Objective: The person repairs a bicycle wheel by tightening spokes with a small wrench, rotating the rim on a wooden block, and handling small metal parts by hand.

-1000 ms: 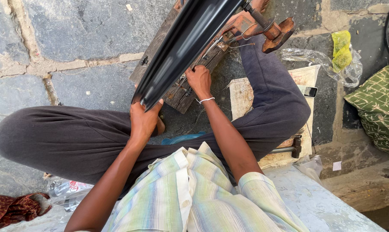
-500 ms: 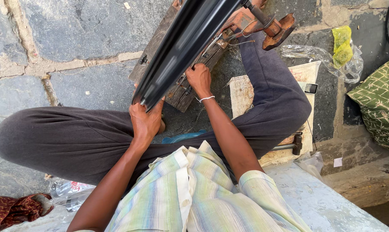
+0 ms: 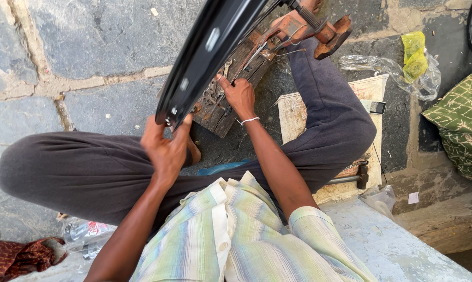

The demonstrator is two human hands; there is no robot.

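Two hands work on one black wheel rim [image 3: 210,49], whose visible stretch runs slantwise from its lower end over the person's lap up and away to the right, above the worn wooden block [image 3: 220,102]. The left hand [image 3: 165,149] is closed around the rim's lower end, while the right hand [image 3: 239,96], just right of the rim, pinches a thin spoke [image 3: 257,49] with its fingers curled. Well right of the rim lie a crumpled clear plastic bag [image 3: 384,68] with yellow contents and a flat pale cardboard sheet [image 3: 369,89].
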